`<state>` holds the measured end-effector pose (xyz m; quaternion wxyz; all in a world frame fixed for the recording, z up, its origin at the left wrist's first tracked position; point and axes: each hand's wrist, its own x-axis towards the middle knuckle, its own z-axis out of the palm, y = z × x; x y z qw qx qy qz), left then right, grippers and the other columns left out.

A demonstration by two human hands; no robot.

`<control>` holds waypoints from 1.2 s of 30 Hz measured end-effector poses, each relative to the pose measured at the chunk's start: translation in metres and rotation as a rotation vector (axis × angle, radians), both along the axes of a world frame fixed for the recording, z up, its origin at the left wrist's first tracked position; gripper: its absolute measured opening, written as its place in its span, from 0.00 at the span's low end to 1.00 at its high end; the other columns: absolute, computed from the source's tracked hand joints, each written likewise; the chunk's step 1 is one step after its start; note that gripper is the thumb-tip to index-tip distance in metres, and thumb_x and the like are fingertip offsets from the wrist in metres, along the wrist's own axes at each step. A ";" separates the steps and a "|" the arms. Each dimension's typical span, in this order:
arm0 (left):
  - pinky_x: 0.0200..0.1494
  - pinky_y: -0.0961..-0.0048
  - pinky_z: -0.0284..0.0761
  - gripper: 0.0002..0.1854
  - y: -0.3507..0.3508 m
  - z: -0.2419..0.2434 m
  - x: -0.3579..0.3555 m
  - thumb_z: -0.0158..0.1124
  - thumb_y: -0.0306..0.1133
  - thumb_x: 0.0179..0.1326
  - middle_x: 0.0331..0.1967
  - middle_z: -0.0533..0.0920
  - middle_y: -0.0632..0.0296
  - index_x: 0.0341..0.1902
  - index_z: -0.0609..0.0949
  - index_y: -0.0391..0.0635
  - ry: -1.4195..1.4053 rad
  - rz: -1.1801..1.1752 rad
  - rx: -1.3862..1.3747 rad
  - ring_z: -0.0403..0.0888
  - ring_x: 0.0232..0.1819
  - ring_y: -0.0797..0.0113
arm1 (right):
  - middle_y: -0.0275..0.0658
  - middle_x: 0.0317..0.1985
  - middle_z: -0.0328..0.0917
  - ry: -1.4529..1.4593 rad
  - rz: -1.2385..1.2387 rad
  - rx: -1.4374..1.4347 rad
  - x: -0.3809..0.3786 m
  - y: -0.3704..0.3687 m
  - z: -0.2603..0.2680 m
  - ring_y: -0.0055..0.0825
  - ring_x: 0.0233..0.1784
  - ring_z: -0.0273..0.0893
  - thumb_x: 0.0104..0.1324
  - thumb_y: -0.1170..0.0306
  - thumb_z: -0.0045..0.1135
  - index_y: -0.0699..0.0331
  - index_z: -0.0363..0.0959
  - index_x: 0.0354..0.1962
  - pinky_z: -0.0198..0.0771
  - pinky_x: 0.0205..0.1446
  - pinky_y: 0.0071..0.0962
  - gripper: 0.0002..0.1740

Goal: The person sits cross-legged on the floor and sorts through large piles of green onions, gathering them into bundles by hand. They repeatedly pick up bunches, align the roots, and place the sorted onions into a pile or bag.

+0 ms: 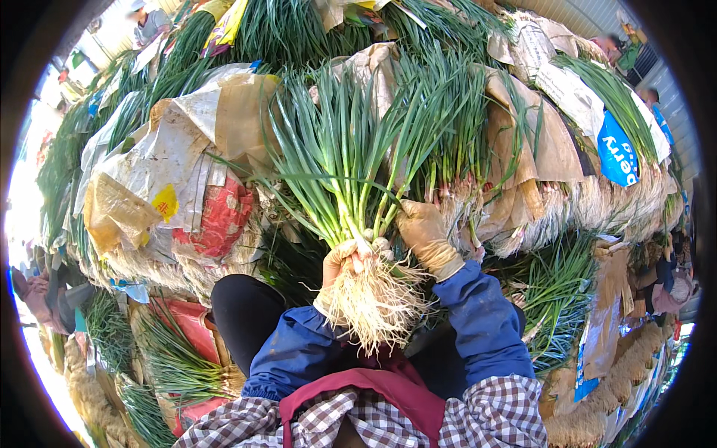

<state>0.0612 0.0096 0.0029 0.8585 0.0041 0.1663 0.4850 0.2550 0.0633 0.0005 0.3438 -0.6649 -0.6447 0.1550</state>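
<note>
A bunch of young green garlic (336, 168) stands upright before me, leaves fanned upward and pale roots (375, 302) hanging down. My left hand (335, 269) is wrapped around its base from the left, below several small rounded bulbs (382, 245). On the right of the bunch is my right hand (423, 232), in a tan, soiled glove. Its fingertips are closed at the end of a long green leaf (330, 177) that crosses in front of the stalks. The right palm and the far side of the bunch are hidden.
Long stacks of garlic with root ends outward (560, 207) surround me, partly covered by woven sacks (185, 129). Loose garlic lies at lower left (185, 358) and at right (554, 302). Other people (150, 25) are at the far edges. My bent knee (246, 313) is close below.
</note>
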 end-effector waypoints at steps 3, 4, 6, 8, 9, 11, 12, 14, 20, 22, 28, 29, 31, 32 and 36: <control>0.45 0.63 0.70 0.13 -0.005 0.022 -0.010 0.61 0.35 0.55 0.27 0.72 0.63 0.38 0.75 0.39 -0.434 -0.068 0.061 0.71 0.35 0.62 | 0.43 0.26 0.81 0.011 -0.137 -0.206 0.023 0.012 0.025 0.32 0.25 0.79 0.63 0.68 0.53 0.65 0.76 0.25 0.76 0.28 0.31 0.11; 0.42 0.69 0.66 0.14 -0.006 0.027 -0.010 0.62 0.37 0.52 0.29 0.69 0.64 0.38 0.75 0.41 -0.496 -0.012 0.112 0.66 0.33 0.65 | 0.41 0.29 0.82 0.289 -0.167 -0.289 0.029 0.016 0.034 0.27 0.26 0.79 0.65 0.68 0.53 0.67 0.75 0.26 0.78 0.27 0.29 0.12; 0.44 0.67 0.68 0.16 -0.008 0.031 -0.011 0.62 0.38 0.52 0.34 0.70 0.60 0.41 0.76 0.42 -0.544 -0.076 0.092 0.69 0.35 0.64 | 0.40 0.35 0.81 0.392 0.074 -0.341 0.018 0.006 0.046 0.27 0.33 0.79 0.66 0.68 0.56 0.68 0.71 0.44 0.77 0.39 0.27 0.13; 0.46 0.64 0.69 0.18 -0.007 0.031 -0.010 0.62 0.40 0.53 0.37 0.71 0.58 0.44 0.76 0.42 -0.578 -0.085 0.078 0.70 0.37 0.63 | 0.36 0.45 0.79 0.645 0.513 -0.559 -0.004 -0.009 0.046 0.23 0.48 0.76 0.63 0.70 0.61 0.54 0.62 0.65 0.73 0.53 0.24 0.33; 0.46 0.63 0.69 0.19 -0.007 0.029 -0.010 0.62 0.40 0.53 0.38 0.71 0.58 0.45 0.77 0.42 -0.547 -0.093 0.116 0.70 0.38 0.63 | 0.33 0.47 0.77 0.992 0.720 -0.393 -0.020 -0.011 0.038 0.22 0.50 0.75 0.64 0.74 0.59 0.57 0.60 0.66 0.71 0.55 0.24 0.33; 0.47 0.62 0.70 0.21 -0.008 0.023 -0.010 0.62 0.41 0.52 0.39 0.71 0.57 0.47 0.77 0.42 -0.472 -0.052 0.045 0.70 0.39 0.62 | 0.33 0.50 0.75 1.265 0.764 -0.586 -0.025 -0.022 0.026 0.21 0.52 0.74 0.65 0.75 0.58 0.62 0.63 0.63 0.71 0.56 0.24 0.29; 0.46 0.62 0.71 0.22 -0.006 0.019 -0.011 0.62 0.41 0.53 0.41 0.71 0.55 0.48 0.76 0.40 -0.483 -0.060 0.062 0.71 0.40 0.61 | 0.32 0.50 0.75 1.379 0.637 -0.600 -0.027 -0.028 0.017 0.20 0.51 0.73 0.65 0.75 0.58 0.63 0.64 0.61 0.71 0.55 0.23 0.26; 0.46 0.62 0.72 0.25 -0.004 0.013 -0.014 0.62 0.41 0.53 0.43 0.73 0.51 0.50 0.76 0.36 -0.504 -0.078 0.098 0.72 0.42 0.59 | 0.31 0.46 0.75 1.518 0.635 -0.528 -0.035 -0.036 0.005 0.19 0.46 0.73 0.66 0.75 0.57 0.64 0.67 0.55 0.71 0.50 0.21 0.20; 0.48 0.55 0.75 0.20 -0.008 0.001 -0.019 0.58 0.33 0.58 0.30 0.79 0.54 0.50 0.76 0.31 -0.163 0.007 0.126 0.76 0.38 0.54 | 0.38 0.23 0.77 0.244 0.386 -0.117 -0.020 -0.026 0.038 0.21 0.29 0.75 0.69 0.71 0.50 0.69 0.77 0.32 0.73 0.36 0.26 0.11; 0.52 0.55 0.74 0.20 -0.008 0.002 -0.019 0.58 0.33 0.58 0.33 0.80 0.52 0.52 0.75 0.33 -0.272 -0.001 0.132 0.77 0.43 0.53 | 0.37 0.22 0.77 -0.028 0.106 -0.145 0.002 -0.019 0.057 0.24 0.25 0.76 0.68 0.72 0.49 0.67 0.75 0.28 0.75 0.31 0.27 0.11; 0.57 0.56 0.74 0.21 -0.006 0.008 -0.024 0.61 0.34 0.56 0.54 0.75 0.43 0.53 0.74 0.39 -0.089 -0.125 0.021 0.73 0.58 0.49 | 0.35 0.17 0.76 0.743 0.578 -1.088 0.021 -0.071 0.059 0.13 0.12 0.64 0.68 0.52 0.55 0.64 0.70 0.51 0.52 0.15 0.15 0.25; 0.64 0.53 0.69 0.21 -0.005 0.007 -0.024 0.61 0.35 0.57 0.60 0.72 0.42 0.54 0.74 0.40 -0.105 -0.149 0.058 0.67 0.65 0.48 | 0.31 0.15 0.70 0.926 0.616 -1.089 0.013 -0.088 0.055 0.14 0.11 0.62 0.69 0.53 0.54 0.64 0.73 0.44 0.51 0.15 0.15 0.22; 0.65 0.49 0.66 0.21 -0.004 0.006 -0.023 0.61 0.36 0.58 0.56 0.75 0.47 0.54 0.74 0.40 -0.218 -0.189 0.081 0.67 0.64 0.47 | 0.28 0.14 0.65 1.086 0.555 -1.107 0.007 -0.105 0.053 0.14 0.12 0.57 0.70 0.57 0.53 0.61 0.72 0.27 0.51 0.16 0.19 0.17; 0.65 0.45 0.64 0.21 -0.003 0.006 -0.023 0.60 0.37 0.59 0.49 0.77 0.51 0.55 0.75 0.41 -0.220 -0.184 0.103 0.66 0.65 0.45 | 0.28 0.17 0.66 1.089 0.416 -0.965 0.008 -0.115 0.055 0.14 0.12 0.55 0.70 0.59 0.53 0.60 0.71 0.28 0.51 0.16 0.17 0.16; 0.65 0.39 0.62 0.20 0.000 0.013 -0.021 0.60 0.39 0.59 0.43 0.77 0.53 0.52 0.75 0.43 -0.050 -0.039 0.090 0.69 0.60 0.44 | 0.30 0.10 0.61 1.260 0.382 -0.663 0.030 -0.147 0.069 0.18 0.12 0.56 0.66 0.59 0.56 0.64 0.67 0.15 0.72 0.30 0.32 0.24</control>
